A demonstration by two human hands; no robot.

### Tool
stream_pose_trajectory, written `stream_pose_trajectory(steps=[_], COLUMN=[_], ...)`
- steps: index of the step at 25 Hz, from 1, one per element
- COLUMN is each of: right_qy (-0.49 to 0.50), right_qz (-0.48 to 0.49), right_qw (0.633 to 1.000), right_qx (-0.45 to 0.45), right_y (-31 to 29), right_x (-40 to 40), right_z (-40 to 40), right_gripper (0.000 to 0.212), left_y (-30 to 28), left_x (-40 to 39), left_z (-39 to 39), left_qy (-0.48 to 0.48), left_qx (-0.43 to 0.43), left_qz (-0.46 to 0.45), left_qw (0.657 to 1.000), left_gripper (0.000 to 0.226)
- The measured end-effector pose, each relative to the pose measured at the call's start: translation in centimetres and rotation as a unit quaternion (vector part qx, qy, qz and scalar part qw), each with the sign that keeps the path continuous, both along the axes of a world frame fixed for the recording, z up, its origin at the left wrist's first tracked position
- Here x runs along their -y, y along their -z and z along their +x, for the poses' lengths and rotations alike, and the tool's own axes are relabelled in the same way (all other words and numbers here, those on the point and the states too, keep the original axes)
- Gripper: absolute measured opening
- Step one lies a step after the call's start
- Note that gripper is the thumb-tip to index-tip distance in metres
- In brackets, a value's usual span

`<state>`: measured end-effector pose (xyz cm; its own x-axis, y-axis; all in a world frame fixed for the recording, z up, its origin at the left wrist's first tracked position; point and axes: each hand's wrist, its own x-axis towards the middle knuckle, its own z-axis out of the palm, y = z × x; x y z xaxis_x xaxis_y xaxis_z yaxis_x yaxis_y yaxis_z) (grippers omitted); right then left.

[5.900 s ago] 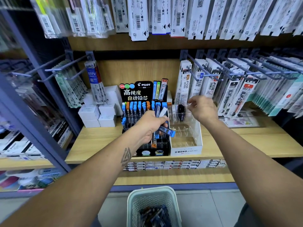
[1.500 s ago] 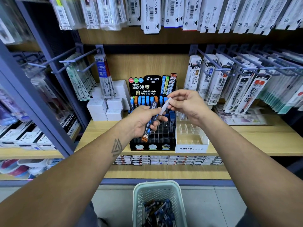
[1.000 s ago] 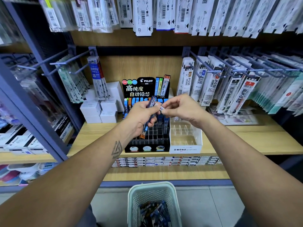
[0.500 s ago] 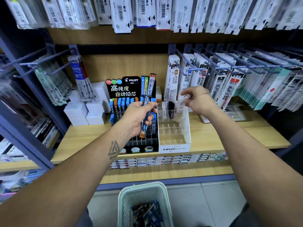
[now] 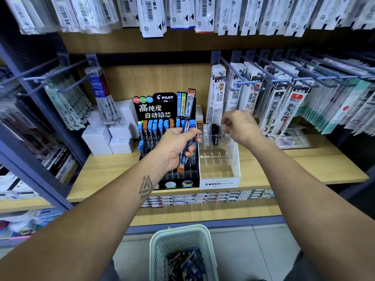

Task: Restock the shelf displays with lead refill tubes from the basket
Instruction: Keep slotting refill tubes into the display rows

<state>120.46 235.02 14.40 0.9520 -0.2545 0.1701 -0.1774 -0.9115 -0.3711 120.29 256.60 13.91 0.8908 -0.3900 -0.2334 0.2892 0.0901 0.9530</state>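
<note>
Here, PILOT display, MONO tray

Display stand: black, white lettering, red, green and blue dots at top.
Tubes in stand: blue and orange caps.
Tubes in left hand: dark blue; orange end.
Right display box: clear walls, white front, black lettering.
Basket: pale green, perforated.
Shelf: light wood grain.
Boxes, far left: plain white.
</note>
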Motion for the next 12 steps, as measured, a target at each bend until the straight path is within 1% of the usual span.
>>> stream_pose_trajectory(steps=[2, 4, 6, 8, 9, 10, 11, 12], right_qy=[-0.002, -0.001, 0.003, 0.011, 0.006, -0.013, -0.046, -0.09], right_qz=[-0.001, -0.026, -0.071, -0.09, -0.073, -0.019, 0.076, 0.183], right_qw=[1.0, 0.999, 0.996, 0.99, 0.988, 0.987, 0.981, 0.967], right_qx=[0.006, 0.026, 0.061, 0.109, 0.137, 0.161, 0.171, 0.152], right_y=[0.7, 1.4, 1.8, 1.5, 1.0, 0.3, -0.6, -1.6], right_x=[-0.1, -0.1, -0.2, -0.6, -1.2, -2.1, -3.2, -4.5], right_z=[0.2, 0.3, 0.1, -0.4, -0.7, -1.0, -1.4, -1.8], right_gripper=[0.017, 0.019, 0.024, 0.019, 0.014, 0.012, 0.012, 0.011], left_y=[0.0, -0.1, -0.1, -0.2, -0.3, -0.4, -0.4, -0.5], left_x=[0.0, 0.0, -0.2, -0.5, -0.7, -0.8, -1.1, -1.3], left_z=[-0.1, -0.1, -0.1, -0.2, -0.2, -0.3, -0.3, -0.3], left_qy=[0.005, 0.01, 0.017, 0.032, 0.043, 0.054, 0.067, 0.08], left_qx=[-0.004, -0.006, -0.005, -0.004, -0.003, -0.002, -0.002, -0.002], left_qz=[0.004, 0.01, 0.014, 0.018, 0.024, 0.033, 0.04, 0.041], left_qw=[1.0, 1.0, 1.0, 0.999, 0.999, 0.998, 0.997, 0.996], left_gripper=[0.023, 0.023, 0.023, 0.023, 0.024, 0.024, 0.024, 0.024])
